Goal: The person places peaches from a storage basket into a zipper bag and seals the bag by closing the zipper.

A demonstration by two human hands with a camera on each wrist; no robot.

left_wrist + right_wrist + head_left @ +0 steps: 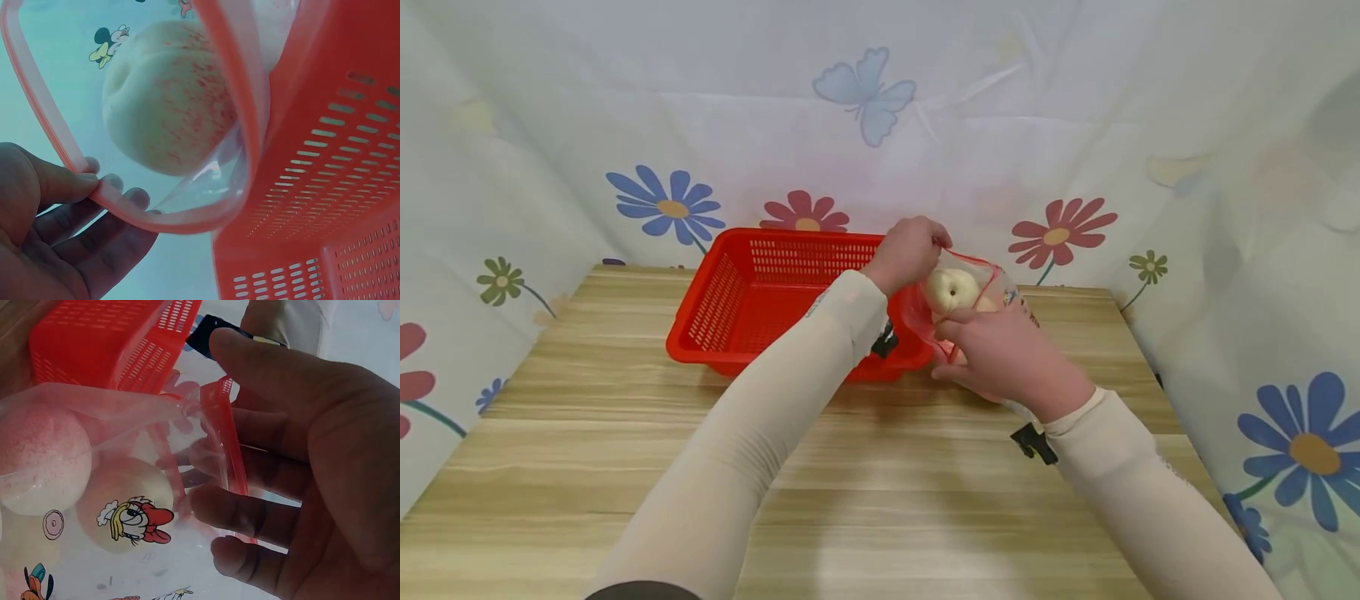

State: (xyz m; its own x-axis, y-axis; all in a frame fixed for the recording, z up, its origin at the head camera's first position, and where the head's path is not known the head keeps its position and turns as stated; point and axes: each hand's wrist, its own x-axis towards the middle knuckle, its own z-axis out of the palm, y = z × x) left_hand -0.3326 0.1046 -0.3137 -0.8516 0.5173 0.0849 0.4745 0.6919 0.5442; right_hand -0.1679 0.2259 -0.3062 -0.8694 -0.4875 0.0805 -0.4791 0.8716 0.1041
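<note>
A clear plastic bag with a red-trimmed mouth and cartoon prints stands beside the red basket's right end. Several pale peaches with pink blush show through it; one peach sits at the open mouth. My left hand pinches the far part of the red rim between thumb and fingers, as the left wrist view shows. At the near side of the mouth is my right hand. Its fingers touch the bag's edge, while the thumb stands apart from them.
The red slotted basket stands at the back of the wood-grain table, just left of the bag. My left forearm crosses over its near rim. A white curtain printed with flowers and a butterfly surrounds the back and sides.
</note>
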